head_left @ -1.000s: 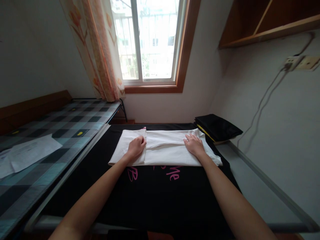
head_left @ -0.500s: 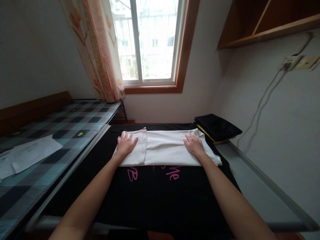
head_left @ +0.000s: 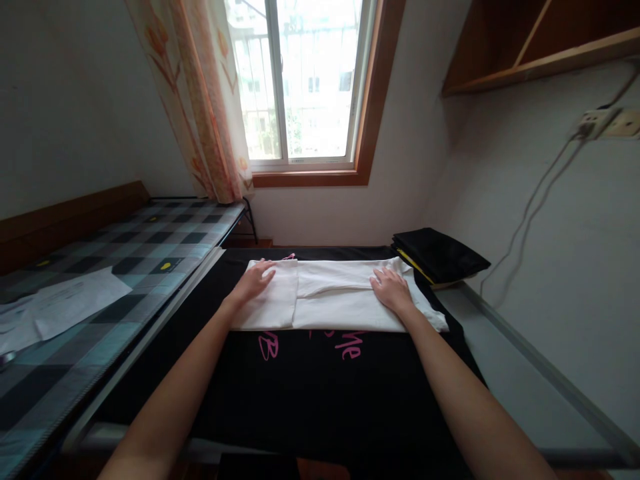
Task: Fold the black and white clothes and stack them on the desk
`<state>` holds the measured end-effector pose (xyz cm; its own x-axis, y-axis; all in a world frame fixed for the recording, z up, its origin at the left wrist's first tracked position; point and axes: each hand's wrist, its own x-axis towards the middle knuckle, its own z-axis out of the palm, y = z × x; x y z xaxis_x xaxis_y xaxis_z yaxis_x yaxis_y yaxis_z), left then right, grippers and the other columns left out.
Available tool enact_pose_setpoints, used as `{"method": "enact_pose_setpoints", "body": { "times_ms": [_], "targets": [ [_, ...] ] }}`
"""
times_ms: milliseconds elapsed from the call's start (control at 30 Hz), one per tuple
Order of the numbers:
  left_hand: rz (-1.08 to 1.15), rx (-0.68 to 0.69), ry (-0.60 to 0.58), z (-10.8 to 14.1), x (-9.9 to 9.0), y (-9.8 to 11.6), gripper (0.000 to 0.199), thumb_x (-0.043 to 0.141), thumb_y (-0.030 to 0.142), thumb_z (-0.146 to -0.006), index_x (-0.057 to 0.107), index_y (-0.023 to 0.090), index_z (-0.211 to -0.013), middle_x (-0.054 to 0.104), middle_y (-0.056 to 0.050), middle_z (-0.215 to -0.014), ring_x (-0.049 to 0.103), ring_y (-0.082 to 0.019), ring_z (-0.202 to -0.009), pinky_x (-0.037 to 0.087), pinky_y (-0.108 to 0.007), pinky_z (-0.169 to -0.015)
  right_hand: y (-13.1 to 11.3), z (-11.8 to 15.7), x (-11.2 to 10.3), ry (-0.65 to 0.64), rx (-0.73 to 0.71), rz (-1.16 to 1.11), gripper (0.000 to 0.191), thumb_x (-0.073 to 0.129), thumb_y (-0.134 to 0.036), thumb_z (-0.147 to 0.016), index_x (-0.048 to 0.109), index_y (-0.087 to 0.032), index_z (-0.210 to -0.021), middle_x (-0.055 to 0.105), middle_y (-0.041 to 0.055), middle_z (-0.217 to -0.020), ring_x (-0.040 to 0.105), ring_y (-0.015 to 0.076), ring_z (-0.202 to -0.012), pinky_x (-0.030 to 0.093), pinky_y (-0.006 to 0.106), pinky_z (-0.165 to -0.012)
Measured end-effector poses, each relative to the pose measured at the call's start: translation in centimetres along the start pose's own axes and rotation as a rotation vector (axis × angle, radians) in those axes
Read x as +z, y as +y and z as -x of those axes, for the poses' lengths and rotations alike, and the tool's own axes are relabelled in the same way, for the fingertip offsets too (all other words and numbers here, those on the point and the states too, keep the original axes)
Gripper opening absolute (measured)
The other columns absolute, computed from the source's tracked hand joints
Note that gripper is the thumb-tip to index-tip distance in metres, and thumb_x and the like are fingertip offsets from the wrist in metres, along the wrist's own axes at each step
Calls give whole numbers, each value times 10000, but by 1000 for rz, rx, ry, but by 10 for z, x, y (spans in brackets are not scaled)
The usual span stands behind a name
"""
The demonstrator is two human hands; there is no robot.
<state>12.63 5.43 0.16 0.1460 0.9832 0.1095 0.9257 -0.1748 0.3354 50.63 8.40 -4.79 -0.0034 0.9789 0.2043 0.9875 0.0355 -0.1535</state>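
A white folded garment (head_left: 340,310) lies as a long strip across a black cloth (head_left: 320,400) with pink lettering. At its left end, where an extra layer is folded over, rests my left hand (head_left: 254,280), open with its fingers stretched toward the right. My right hand (head_left: 391,290) lies flat and open on the garment's right part, fingers pointing up and left. Neither hand grips anything. A raised crease runs along the middle of the strip between the hands. The lower-right corner of the garment is a little uneven.
Dark folded items (head_left: 440,255) with a yellow edge sit at the far right. On the left is a checked mattress (head_left: 185,237) with white papers (head_left: 75,300). A window (head_left: 320,87), a curtain (head_left: 210,120) and a wall shelf (head_left: 540,70) are behind. A cord (head_left: 530,200) hangs at right.
My left hand has turned from fingers pointing away to pointing rightward, near the garment's upper-left edge. My right hand stays in place on the cloth. The view has shifted slightly.
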Motion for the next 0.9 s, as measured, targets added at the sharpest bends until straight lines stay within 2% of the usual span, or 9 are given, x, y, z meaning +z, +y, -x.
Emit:
{"method": "enact_pose_setpoints", "body": {
  "times_ms": [67,167,267,367,467,567,667,833,900],
  "targets": [
    [-132,-111,79,2,0,-12,435,327,329,-975,543,225,-1338,514,-76,-1432,453,-238,-1316,327,-383,-1108,0,0,0,-1,3,-2,499,335,-382,-959,544,-159,-1354,455,132,-1470,379,285,-1362,285,416,-1097],
    [-259,-160,60,4,16,-8,493,324,407,-974,486,197,-1390,380,-120,-1525,296,-294,-1419,255,-505,-1130,-1,0,0,-2,10,-5,498,337,-378,-959,542,-161,-1358,455,132,-1470,383,285,-1359,281,418,-1099],
    [-267,-91,20,4,39,14,591,284,522,-963,408,209,-1449,300,-124,-1563,208,-320,-1453,160,-570,-1141,-1,0,0,-2,16,-6,498,339,-383,-960,536,-167,-1364,453,126,-1473,383,280,-1357,279,418,-1098],
    [-226,49,-8,5,56,40,644,278,578,-948,370,208,-1468,276,-120,-1574,196,-306,-1458,120,-534,-1159,0,1,-1,10,1,-6,494,341,-379,-961,541,-161,-1357,466,124,-1462,390,277,-1347,280,413,-1094],
    [-197,130,27,9,59,60,645,362,567,-930,394,171,-1439,344,-162,-1533,282,-304,-1419,178,-484,-1148,0,2,-2,35,-30,-18,475,338,-357,-961,568,-150,-1323,503,124,-1428,414,273,-1321,288,409,-1088],
    [-187,57,131,14,51,69,544,469,483,-910,466,167,-1352,527,-175,-1348,462,-300,-1264,313,-435,-1058,-2,3,-2,43,-44,-29,457,349,-344,-956,585,-151,-1296,522,121,-1409,428,266,-1301,300,405,-1079],
    [-165,-13,146,17,41,71,372,470,469,-913,587,182,-1119,633,-130,-1102,577,-268,-1060,414,-363,-902,-4,4,-5,63,-27,-56,439,363,-352,-947,616,-168,-1255,552,113,-1375,454,271,-1265,330,407,-1050],
    [-187,-120,87,16,37,68,347,459,478,-907,635,181,-948,683,-112,-922,640,-257,-896,437,-323,-749,12,5,-18,240,265,-25,455,382,-371,-921,661,-142,-1196,617,189,-1227,529,336,-1134,398,467,-943],
    [-211,-121,66,14,38,67,310,473,424,-900,650,172,-934,693,-122,-926,648,-260,-894,437,-320,-740,25,5,-25,231,374,8,466,420,-385,-897,671,-110,-1177,623,227,-1175,549,361,-1104,410,497,-917]
  ]
}}
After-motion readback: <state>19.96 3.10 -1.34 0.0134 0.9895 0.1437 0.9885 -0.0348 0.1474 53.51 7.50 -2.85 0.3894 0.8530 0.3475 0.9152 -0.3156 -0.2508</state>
